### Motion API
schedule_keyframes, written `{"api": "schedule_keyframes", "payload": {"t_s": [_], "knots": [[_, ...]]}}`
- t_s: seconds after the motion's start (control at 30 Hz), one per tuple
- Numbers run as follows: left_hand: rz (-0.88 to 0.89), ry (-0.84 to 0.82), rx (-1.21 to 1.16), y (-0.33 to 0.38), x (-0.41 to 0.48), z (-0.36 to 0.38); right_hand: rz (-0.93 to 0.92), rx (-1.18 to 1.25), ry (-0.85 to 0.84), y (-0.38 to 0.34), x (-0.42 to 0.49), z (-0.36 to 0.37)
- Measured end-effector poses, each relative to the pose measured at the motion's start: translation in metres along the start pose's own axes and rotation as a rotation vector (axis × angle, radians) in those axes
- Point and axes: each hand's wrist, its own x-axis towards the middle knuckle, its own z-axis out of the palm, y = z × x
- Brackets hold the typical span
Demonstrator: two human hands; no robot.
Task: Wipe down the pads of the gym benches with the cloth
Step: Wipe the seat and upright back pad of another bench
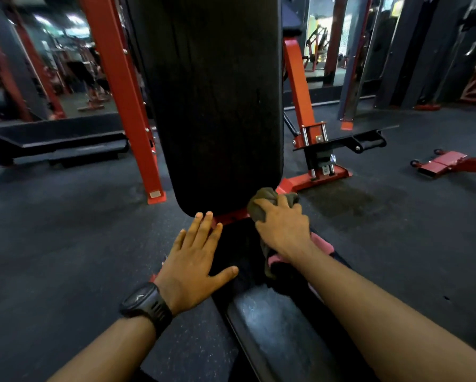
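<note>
Cloth [261,206], soft and light, wads easily: right hand [282,227] clutches it at the back pad [214,106]'s lower corner; left hand [195,257] lies spread flat.

Dim indoor light throughout. The brightest spots are the blurred white ceiling lamps [74,22] at upper left and a greenish-lit strip [318,31] at upper right. The tall black upholstered back pad [212,92] reads as almost featureless black, while the glossy black seat pad [270,321] carries a soft grey glare. The left hand [195,260] and right hand [283,227] are evenly lit and fairly sharp; the crumpled olive-brown cloth [267,199] looks muddy. The red steel uprights [121,92] bow with wide-angle distortion, and the upper right corner smears into blur.
</note>
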Motion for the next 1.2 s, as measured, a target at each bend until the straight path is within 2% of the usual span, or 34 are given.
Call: {"api": "schedule_keyframes", "payload": {"t_s": [0.13, 0.23, 0.33, 0.43, 0.6, 0.7, 0.77, 0.97, 1.03, 1.1, 1.17, 1.2], "knots": [[0.075, 0.394, 0.16, -0.02, 0.023, -0.039, -0.102, 0.165, 0.169, -0.011, -0.006, 0.0], [0.054, 0.543, 0.268, -0.037, 0.043, -0.082, -0.19, 0.39, 0.372, -0.028, -0.015, -0.003], [0.005, 0.611, 0.315, -0.056, 0.059, -0.125, -0.361, 0.558, 0.638, -0.059, -0.016, -0.022], [-0.023, 0.628, 0.327, -0.07, 0.071, -0.163, -0.481, 0.585, 0.864, -0.097, 0.011, -0.061], [-0.02, 0.627, 0.36, -0.086, 0.087, -0.222, -0.532, 0.596, 1.019, -0.151, 0.067, -0.118], [-0.007, 0.616, 0.365, -0.092, 0.093, -0.254, -0.593, 0.505, 1.144, -0.175, 0.088, -0.154], [-0.017, 0.61, 0.395, -0.092, 0.1, -0.274, -0.614, 0.436, 1.19, -0.185, 0.104, -0.179], [-0.034, 0.619, 0.31, -0.089, 0.114, -0.299, -0.528, 0.219, 1.138, -0.182, 0.146, -0.225], [-0.057, 0.63, 0.282, -0.09, 0.111, -0.301, -0.408, 0.275, 1.139, -0.16, 0.154, -0.218], [-0.052, 0.608, 0.323, -0.092, 0.111, -0.303, -0.249, 0.468, 1.115, -0.145, 0.148, -0.192], [-0.027, 0.572, 0.35, -0.09, 0.113, -0.304, -0.224, 0.525, 1.119, -0.153, 0.13, -0.162], [-0.012, 0.566, 0.349, -0.089, 0.115, -0.304, -0.281, 0.477, 1.135, -0.163, 0.123, -0.155]]}}
